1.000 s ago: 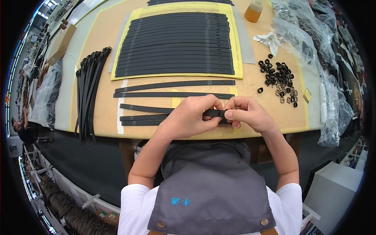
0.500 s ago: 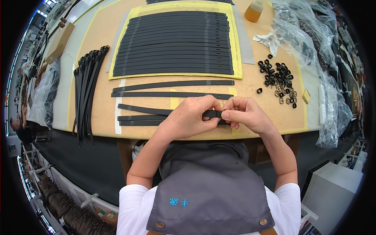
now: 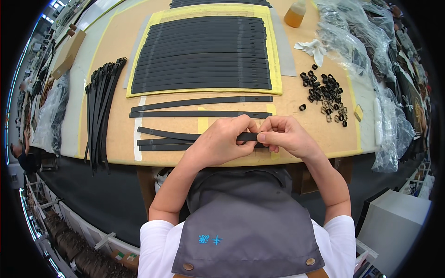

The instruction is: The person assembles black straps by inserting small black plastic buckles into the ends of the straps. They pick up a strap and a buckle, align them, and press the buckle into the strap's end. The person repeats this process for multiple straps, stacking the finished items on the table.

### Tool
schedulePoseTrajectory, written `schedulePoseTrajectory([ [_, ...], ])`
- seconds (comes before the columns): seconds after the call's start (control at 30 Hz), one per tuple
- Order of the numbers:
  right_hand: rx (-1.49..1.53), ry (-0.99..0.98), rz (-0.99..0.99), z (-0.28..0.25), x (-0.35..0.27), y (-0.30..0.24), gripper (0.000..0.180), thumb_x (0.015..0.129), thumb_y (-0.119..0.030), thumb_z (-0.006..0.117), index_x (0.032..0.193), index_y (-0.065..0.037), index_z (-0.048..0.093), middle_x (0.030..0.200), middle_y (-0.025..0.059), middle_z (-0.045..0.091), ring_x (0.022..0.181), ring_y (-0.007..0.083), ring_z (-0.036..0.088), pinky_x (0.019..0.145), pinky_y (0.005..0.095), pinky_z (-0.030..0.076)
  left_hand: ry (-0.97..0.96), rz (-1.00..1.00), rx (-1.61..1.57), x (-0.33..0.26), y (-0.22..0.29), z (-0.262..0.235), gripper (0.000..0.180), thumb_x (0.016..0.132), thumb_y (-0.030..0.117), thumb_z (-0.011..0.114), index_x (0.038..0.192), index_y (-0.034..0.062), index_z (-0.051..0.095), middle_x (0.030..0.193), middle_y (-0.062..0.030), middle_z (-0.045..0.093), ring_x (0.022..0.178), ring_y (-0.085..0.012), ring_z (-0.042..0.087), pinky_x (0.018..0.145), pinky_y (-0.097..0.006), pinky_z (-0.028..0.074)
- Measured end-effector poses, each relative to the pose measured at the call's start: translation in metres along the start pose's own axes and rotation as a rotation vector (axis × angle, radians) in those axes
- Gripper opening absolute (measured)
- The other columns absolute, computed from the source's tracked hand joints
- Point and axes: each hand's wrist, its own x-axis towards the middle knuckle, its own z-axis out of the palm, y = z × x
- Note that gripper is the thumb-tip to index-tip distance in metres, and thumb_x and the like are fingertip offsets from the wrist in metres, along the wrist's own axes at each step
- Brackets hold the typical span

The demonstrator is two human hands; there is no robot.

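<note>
Bright, even light (edges perhaps warped)

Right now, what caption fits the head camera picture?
Both hands, left hand and right hand, pinch a black strap at the table edge.

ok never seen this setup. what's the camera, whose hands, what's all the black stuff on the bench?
No machine here: a person works with bare hands. The one view comes from a fisheye camera on their head, looking down, so the bench edges bend and the forearms enter from below. The grey apron and white sleeves are the person's own.

The left hand and right hand meet at the near edge of the table. Between them they pinch one black strap, which runs off to the left.

Further back, a row of the same straps lies side by side on a yellow mat. Two loose straps lie between mat and hands. A strap bundle hangs over the left edge. To the right are small black loops and buckles, clear bags and an amber bottle.
</note>
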Motion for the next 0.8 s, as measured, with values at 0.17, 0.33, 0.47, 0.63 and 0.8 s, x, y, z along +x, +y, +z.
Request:
schedulePoseTrajectory([
  [0.17, -0.022, 0.033, 0.025, 0.0, -0.001, 0.003, 0.025, 0.091, -0.028, 0.079, 0.096, -0.004, 0.072, 0.08, 0.0032, 0.07, 0.068, 0.0088, 0.066, 0.062, 0.0245, 0.053, 0.016, -0.058, 0.035, 0.0, 0.008, 0.003, 0.029, 0.08, 0.01, 0.085, 0.102, 0.0025, 0.068, 0.08, -0.006, 0.067, 0.067, -0.0122, 0.061, 0.06, -0.027, 0.05],
  [0.33, -0.053, 0.007, -0.082, 0.001, 0.0, 0.007, 0.019, 0.091, -0.022, 0.073, 0.095, -0.004, 0.071, 0.078, 0.0009, 0.068, 0.067, 0.0081, 0.064, 0.059, 0.0241, 0.052, 0.068, 0.042, 0.1, 0.0, -0.001, 0.012, 0.024, 0.077, 0.004, 0.083, 0.096, -0.0013, 0.069, 0.085, -0.008, 0.074, 0.078, -0.011, 0.069, 0.07, -0.026, 0.056],
  [0.47, -0.155, 0.039, -0.222, 0.009, 0.001, 0.016, 0.017, 0.089, -0.019, 0.069, 0.09, -0.002, 0.068, 0.076, 0.0002, 0.066, 0.067, 0.0074, 0.058, 0.06, 0.027, 0.047, 0.091, 0.019, 0.117, -0.005, 0.011, 0.017, 0.021, 0.079, 0.001, 0.082, 0.094, -0.0011, 0.068, 0.078, -0.0045, 0.069, 0.071, -0.0066, 0.063, 0.065, -0.023, 0.052],
  [0.63, -0.174, 0.016, -0.277, 0.01, 0.007, 0.032, 0.018, 0.091, -0.021, 0.068, 0.09, -0.003, 0.066, 0.076, -0.0007, 0.064, 0.069, 0.0079, 0.056, 0.062, 0.0273, 0.046, 0.082, 0.097, 0.16, -0.01, -0.002, 0.02, 0.022, 0.077, 0.005, 0.084, 0.095, 0.0001, 0.071, 0.077, -0.0088, 0.07, 0.066, -0.0128, 0.069, 0.059, -0.026, 0.054],
  [0.8, -0.23, -0.162, -0.197, 0.01, 0.002, 0.018, 0.027, 0.101, -0.03, 0.066, 0.094, -0.004, 0.065, 0.078, -0.0007, 0.063, 0.069, 0.0071, 0.057, 0.06, 0.0257, 0.046, 0.132, 0.105, 0.157, -0.024, -0.009, 0.02, 0.023, 0.077, 0.004, 0.082, 0.095, 0.001, 0.068, 0.08, -0.005, 0.071, 0.07, -0.0072, 0.064, 0.063, -0.025, 0.053],
])
